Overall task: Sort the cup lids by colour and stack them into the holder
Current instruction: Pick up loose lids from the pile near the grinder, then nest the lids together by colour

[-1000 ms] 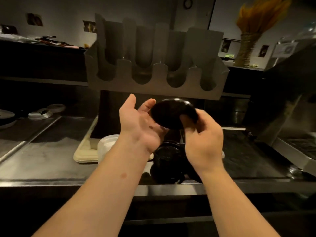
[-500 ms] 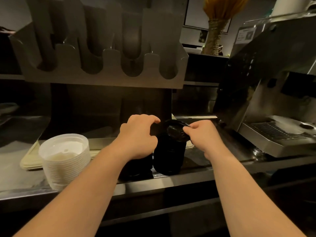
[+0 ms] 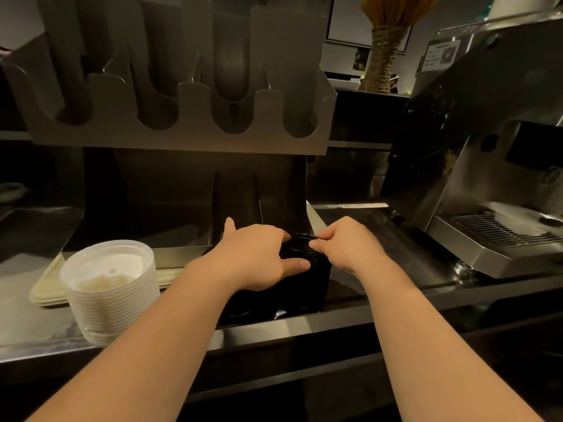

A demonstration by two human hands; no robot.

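Stack of round black plastic cup lids (image 3: 307,281) stands on steel counter (image 3: 380,239), near its front edge. Left hand (image 3: 259,257) grips the stack near its top; right hand (image 3: 347,245) pinches top black lid (image 3: 297,246) by the rim. Stack of translucent white lids (image 3: 112,293) stands well left. Grey four-slot holder (image 3: 182,129) stands behind, above.

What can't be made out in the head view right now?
- Stack of black lids: its top is covered by the left hand and right hand gripping it, and the lid count is lost in the dark.
- Holder: the front wall hides the slot bottoms, so whether any lids are inside cannot be told.
- Espresso machine: cut off by the right edge, and its label is too small to read.
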